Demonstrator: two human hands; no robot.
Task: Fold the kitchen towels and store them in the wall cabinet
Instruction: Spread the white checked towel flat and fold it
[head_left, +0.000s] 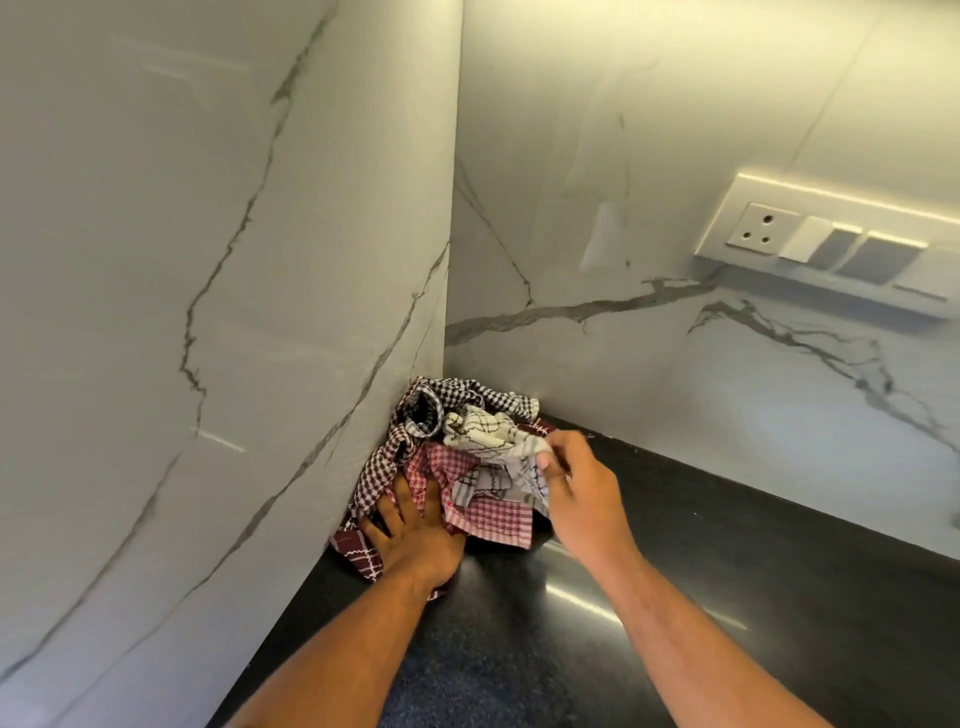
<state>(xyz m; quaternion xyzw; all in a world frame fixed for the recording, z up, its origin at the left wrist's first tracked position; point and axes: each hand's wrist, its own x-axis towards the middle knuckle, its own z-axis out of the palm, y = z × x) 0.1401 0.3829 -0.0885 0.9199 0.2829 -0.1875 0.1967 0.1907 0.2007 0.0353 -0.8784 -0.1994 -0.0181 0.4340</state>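
Note:
A heap of crumpled kitchen towels lies in the corner of a black countertop (701, 597). On top is a white towel with dark lines (491, 441). Under it are a red-and-white checked towel (488, 519), a dark checked towel (452, 397) at the back, and a maroon towel with white lines (358, 553) at the front left. My right hand (576, 493) pinches the white towel's edge between thumb and fingers. My left hand (415, 535) lies flat, fingers spread, pressing on the heap's left side. No wall cabinet is in view.
Marbled white walls meet at the corner, one close on the left (208, 312) and one behind (675, 364). A white socket and switch panel (841, 244) sits on the back wall, upper right. The countertop runs toward me and to the right.

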